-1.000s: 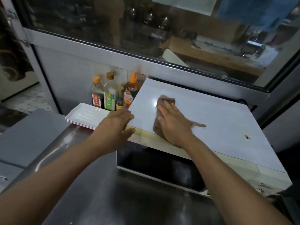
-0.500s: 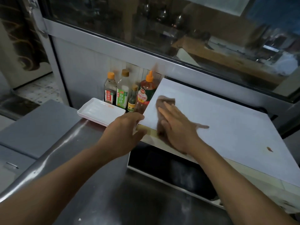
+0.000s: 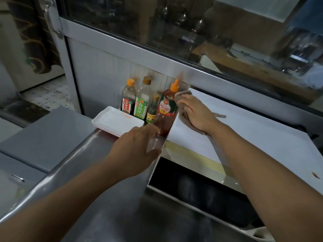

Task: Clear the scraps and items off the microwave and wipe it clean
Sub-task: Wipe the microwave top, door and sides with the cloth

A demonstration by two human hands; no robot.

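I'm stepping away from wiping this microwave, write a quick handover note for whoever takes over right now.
Right hand presses the brown cloth flat at the far left corner of the microwave top.
Left hand rests at the microwave's left front corner, fingers relaxed, holding nothing.
Sauce bottles and white trays stand on the counter left of it.
Left to do: a small scrap lies near the front right edge; remove it, wipe that side.

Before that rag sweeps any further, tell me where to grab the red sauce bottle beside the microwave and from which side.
Grip the red sauce bottle round its labelled body, probably from the front-left. It stands upright against the microwave edge, smaller bottles crowd its left rear, and the right hand with the rag sits to its right.
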